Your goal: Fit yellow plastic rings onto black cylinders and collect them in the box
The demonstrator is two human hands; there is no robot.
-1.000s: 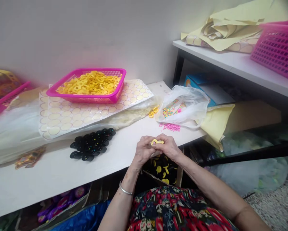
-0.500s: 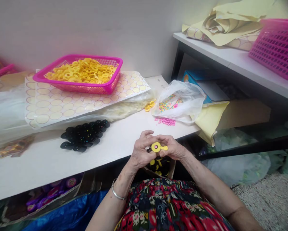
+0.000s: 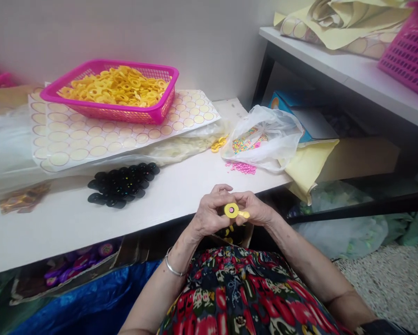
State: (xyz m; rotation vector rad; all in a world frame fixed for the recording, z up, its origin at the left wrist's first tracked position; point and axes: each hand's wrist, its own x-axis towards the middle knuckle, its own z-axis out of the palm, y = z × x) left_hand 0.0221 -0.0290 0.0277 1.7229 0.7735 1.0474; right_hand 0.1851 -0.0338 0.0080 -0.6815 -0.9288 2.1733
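Observation:
Between my two hands is a small yellow plastic piece [image 3: 228,207], a ring with a tab on one side and a pink spot in its dark centre. My left hand [image 3: 208,215] grips the ring side with fingers bent round it. From the other side my right hand [image 3: 258,209] pinches it near the tab; the undersides of the fingers are hidden. Below the hands, a box [image 3: 246,236] with yellow and dark pieces partly shows. Pink beads [image 3: 242,168] lie on the table just beyond, beside a clear plastic bag [image 3: 281,139] of coloured beads.
A pink basket [image 3: 107,111] heaped with yellow rings rests on a printed sheet [image 3: 97,142]. Black pieces [image 3: 120,186] lie clustered on the white table [image 3: 48,232]. Several yellow pieces [image 3: 218,144] sit near the bag. At right stands a raised shelf [image 3: 320,65].
My hands keep their grip on the yellow piece, which has turned slightly, its tab tilting more downward. The view has shifted a little, so the table things appear higher.

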